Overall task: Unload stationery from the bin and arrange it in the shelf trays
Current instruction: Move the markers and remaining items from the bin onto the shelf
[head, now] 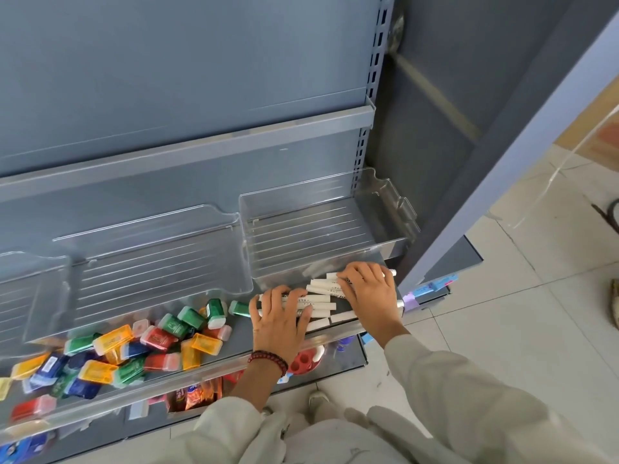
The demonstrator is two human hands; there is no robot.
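Gathering the white pens [321,299] is the step I judge to be in hand. They lie in a loose row on the grey shelf [241,339], just in front of the clear right-hand tray [318,236], and none is in that tray yet. The bin they came from is not in view.

My left hand [279,324] lies over the left ends of the pens, its fingers spread apart and pressing down on them. My right hand [370,291] covers the right ends with its fingers bent over them. The thumb is hidden, so I cannot tell whether that hand really grips the pens or only rests on them.

To the left, a heap of small coloured boxes [157,336] sits on the same shelf, in front of the middle tray [160,262], close to the pens but not mixed in.

The next move, as I see it, calls for squeezing the pens together into one bundle between both hands, lifting them over the tray's front wall and laying them flat, all pointing the same way. They are round and smooth, so a loose bundle may roll or fan out.
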